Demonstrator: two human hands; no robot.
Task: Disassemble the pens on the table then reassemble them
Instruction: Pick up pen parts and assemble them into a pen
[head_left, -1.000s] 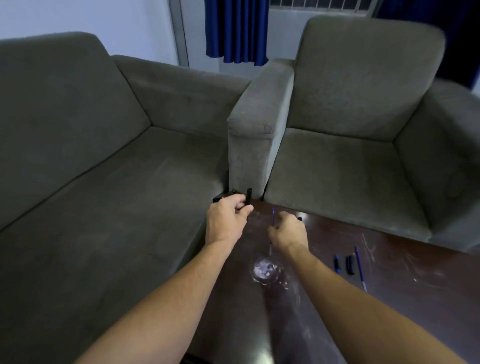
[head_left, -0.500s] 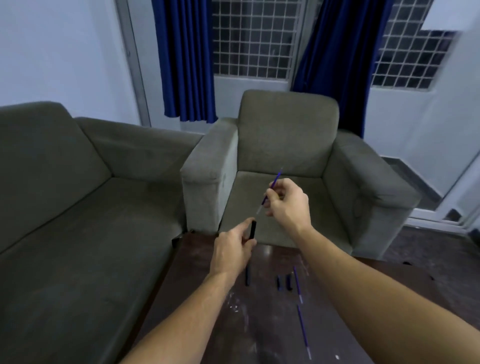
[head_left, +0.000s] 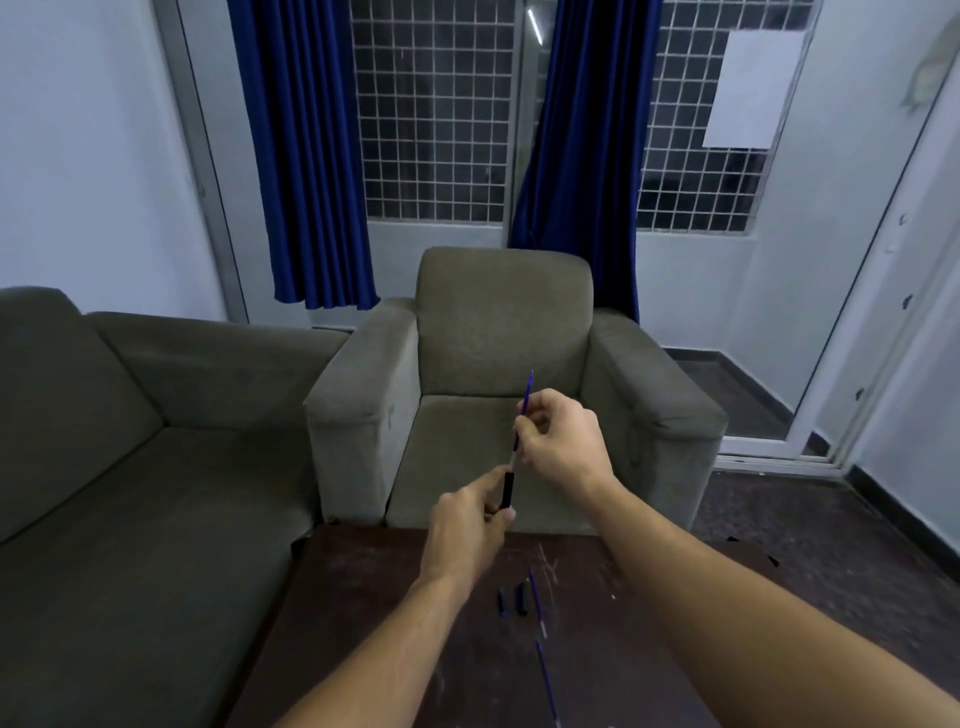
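Observation:
My left hand (head_left: 467, 530) pinches a short black pen barrel (head_left: 507, 490), held upright above the table's far edge. My right hand (head_left: 563, 441) grips a thin blue refill (head_left: 525, 405) that points up and slightly right; its lower end meets the top of the barrel. On the dark wooden table (head_left: 363, 623) lie two short dark pen pieces (head_left: 513, 600), side by side. Just right of them lies a blue refill (head_left: 536, 597). Another blue refill (head_left: 548, 686) lies nearer to me.
A grey armchair (head_left: 498, 364) stands right behind the table. A grey sofa (head_left: 130, 467) runs along the left. Blue curtains (head_left: 306, 156) and barred windows fill the back wall. A glass door (head_left: 857, 338) is at the right.
The view has tilted up from the table to the room. Both hands rose off the table, and the refill's lower end came down to the top of the barrel.

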